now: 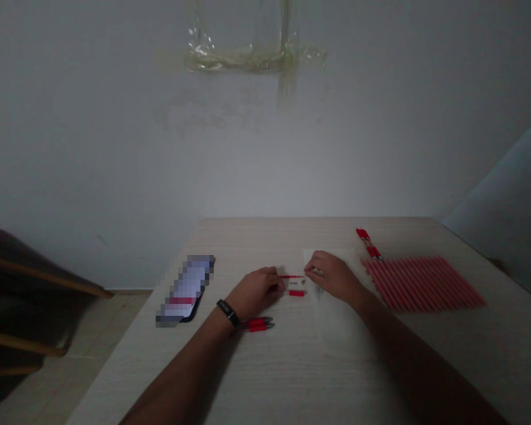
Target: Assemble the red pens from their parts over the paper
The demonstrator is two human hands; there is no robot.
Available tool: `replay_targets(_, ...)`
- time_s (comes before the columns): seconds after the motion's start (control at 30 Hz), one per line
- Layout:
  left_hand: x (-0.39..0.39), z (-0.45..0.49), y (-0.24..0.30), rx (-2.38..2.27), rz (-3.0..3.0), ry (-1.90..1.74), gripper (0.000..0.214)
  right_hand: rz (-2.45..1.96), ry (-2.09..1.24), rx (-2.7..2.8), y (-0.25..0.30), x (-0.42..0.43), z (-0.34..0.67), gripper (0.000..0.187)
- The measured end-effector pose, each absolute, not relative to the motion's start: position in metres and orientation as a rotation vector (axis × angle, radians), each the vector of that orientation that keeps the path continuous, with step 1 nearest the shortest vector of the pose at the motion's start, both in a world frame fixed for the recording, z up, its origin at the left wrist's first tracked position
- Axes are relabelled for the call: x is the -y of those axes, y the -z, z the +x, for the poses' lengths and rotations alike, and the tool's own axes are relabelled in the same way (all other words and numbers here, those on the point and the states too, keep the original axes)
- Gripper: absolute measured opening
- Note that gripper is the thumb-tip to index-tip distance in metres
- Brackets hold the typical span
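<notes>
My left hand (259, 290), with a black band on its wrist, has its fingers curled low over the table. A thin red pen refill (292, 277) stretches from its fingers towards my right hand (331, 275). Whether the left fingers grip the refill is unclear. My right thumb and fingers are pinched together near the refill's far tip; what they hold is too small to make out. Between the hands lie a red pen grip section (296, 293), a tiny spring-like part (293, 283) and a small pen tip (303, 282). Red pens (259, 324) rest beside my left wrist.
A thin whitish sheet or bag (336, 330) lies under my right hand. Rightward is a neat row of many red sticks (425, 283), with a few red pens (369, 243) behind. A phone (188, 286) lies left; a wall borders the table's (256, 236) back edge.
</notes>
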State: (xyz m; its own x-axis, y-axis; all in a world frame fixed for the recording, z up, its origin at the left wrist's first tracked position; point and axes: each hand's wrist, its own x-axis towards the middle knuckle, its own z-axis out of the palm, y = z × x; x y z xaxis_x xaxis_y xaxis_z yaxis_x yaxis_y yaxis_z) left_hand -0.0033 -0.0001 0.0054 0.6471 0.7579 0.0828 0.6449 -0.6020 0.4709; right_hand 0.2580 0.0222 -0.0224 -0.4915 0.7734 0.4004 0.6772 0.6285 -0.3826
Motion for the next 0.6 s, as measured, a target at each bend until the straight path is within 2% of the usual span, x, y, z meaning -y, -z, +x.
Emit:
replay_targets(0.27,0.0,-0.004,-0.001,-1.081,2.476,-0.367,0.013,-1.201,-0.243,2.384,0.031,-0.025,0.251,0.004)
replay_targets(0.6,0.001,0.001,0.002,-1.026,2.488,-0.421,0.012,-1.147,-0.198,2.284,0.029,-0.027,0.254,0.007)
